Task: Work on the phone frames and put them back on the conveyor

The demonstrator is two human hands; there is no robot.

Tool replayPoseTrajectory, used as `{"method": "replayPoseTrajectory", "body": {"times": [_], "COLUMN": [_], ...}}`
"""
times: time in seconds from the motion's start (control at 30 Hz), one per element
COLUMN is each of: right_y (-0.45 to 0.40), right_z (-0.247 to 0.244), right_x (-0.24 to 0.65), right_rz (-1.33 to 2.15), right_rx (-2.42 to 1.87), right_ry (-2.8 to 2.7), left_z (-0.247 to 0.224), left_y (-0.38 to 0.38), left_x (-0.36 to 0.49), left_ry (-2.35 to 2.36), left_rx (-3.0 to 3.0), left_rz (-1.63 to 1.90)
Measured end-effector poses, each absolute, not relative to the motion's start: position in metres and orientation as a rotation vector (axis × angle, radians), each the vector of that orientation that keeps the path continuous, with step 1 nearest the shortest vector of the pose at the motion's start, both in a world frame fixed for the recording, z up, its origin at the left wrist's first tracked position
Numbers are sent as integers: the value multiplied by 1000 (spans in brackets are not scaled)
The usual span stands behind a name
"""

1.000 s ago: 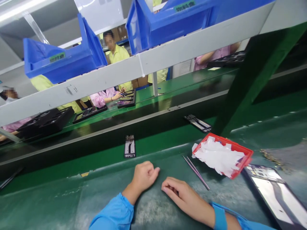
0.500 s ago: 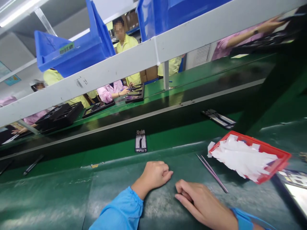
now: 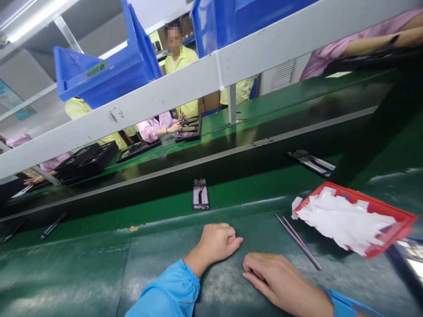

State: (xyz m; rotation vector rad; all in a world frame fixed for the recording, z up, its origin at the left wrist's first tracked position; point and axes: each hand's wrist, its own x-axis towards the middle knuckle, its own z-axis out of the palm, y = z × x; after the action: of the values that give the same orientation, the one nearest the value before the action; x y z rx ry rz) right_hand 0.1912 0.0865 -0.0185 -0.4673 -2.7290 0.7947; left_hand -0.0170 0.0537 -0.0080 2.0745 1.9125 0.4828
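1. The left hand (image 3: 220, 241) rests on the worktop (image 3: 82, 277) in a loose fist, knuckles uppermost, fingers folded under and thumb laid alongside, its tip toward three o'clock. Whatever is inside the fist is hidden.
2. Its forearm comes in from between seven and eight o'clock, wrist nearly straight, in a blue sleeve (image 3: 168, 288) gathered at the cuff.
3. The right hand (image 3: 277, 275) lies just beside it, back upward, fingers bent inward and pointing toward ten o'clock; its thumb stands slightly apart from the curled forefinger.
4. Its forearm comes in from four o'clock, with a blue cuff (image 3: 343, 303) at the picture's lower edge.
5. The two hands are apart, a narrow gap between them.
6. At eleven o'clock from the left hand, an opened phone (image 3: 200, 193) lies lengthwise on the green strip (image 3: 243, 189) beyond the worktop's edge.
7. Between one and two o'clock from the right hand, near but untouched, lie tweezers (image 3: 306, 250), tips spread toward eleven o'clock.
8. Past them, at two o'clock, sits a red tray (image 3: 390, 210) heaped with white pieces (image 3: 345, 222).
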Motion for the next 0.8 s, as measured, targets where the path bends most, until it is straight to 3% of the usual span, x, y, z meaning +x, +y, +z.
{"method": "replayPoseTrajectory", "body": {"times": [0.8], "right_y": [87], "right_z": [-17], "right_x": [192], "right_rz": [790], "right_rx": [-465], "right_ry": [-2723], "left_z": [-5], "left_y": [53], "left_x": [-15], "left_ry": [1912], "left_rx": [2054], "left_rz": [497]}}
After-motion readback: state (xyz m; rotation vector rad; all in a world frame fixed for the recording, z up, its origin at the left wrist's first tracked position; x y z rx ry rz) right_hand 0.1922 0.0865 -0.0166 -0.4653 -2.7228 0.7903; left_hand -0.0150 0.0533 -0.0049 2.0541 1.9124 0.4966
